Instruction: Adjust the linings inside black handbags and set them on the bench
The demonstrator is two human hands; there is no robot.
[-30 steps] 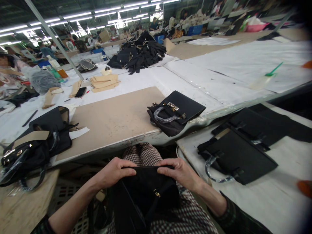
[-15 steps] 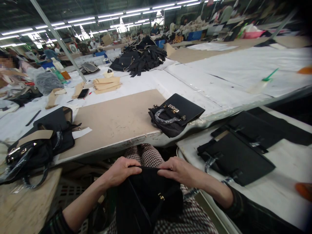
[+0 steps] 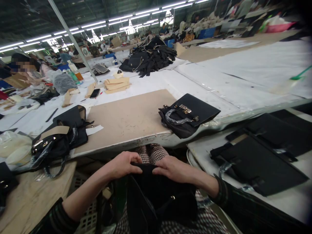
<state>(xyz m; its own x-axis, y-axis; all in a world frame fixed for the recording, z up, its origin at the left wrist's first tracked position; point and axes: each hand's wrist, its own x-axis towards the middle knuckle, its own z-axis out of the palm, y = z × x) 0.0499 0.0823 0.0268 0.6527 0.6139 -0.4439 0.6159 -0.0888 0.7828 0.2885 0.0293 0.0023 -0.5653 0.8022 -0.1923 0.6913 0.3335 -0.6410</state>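
A black handbag (image 3: 165,198) with a small gold-coloured fitting rests across my lap, over checked fabric. My left hand (image 3: 126,164) grips its upper edge, the thumb on the near side and the fingers behind. A short way to the right, my right hand (image 3: 172,167) pinches the same edge, with its fingers partly hidden behind the cloth. On the table edge ahead lies another black handbag (image 3: 202,109), with a gold-coloured clasp and a plastic-wrapped handle.
At left, more black bags (image 3: 58,138) lie by a brown board (image 3: 122,117). Several black bag pieces (image 3: 258,162) cover a side surface at right. Farther back are a phone (image 3: 95,93), tan pieces (image 3: 117,84) and a black heap (image 3: 156,57). A person (image 3: 26,70) sits at far left.
My view has turned left, so the surroundings sit farther right in the picture. Both hands stay on the bag's upper edge, and the left hand's fingers are raised a little more.
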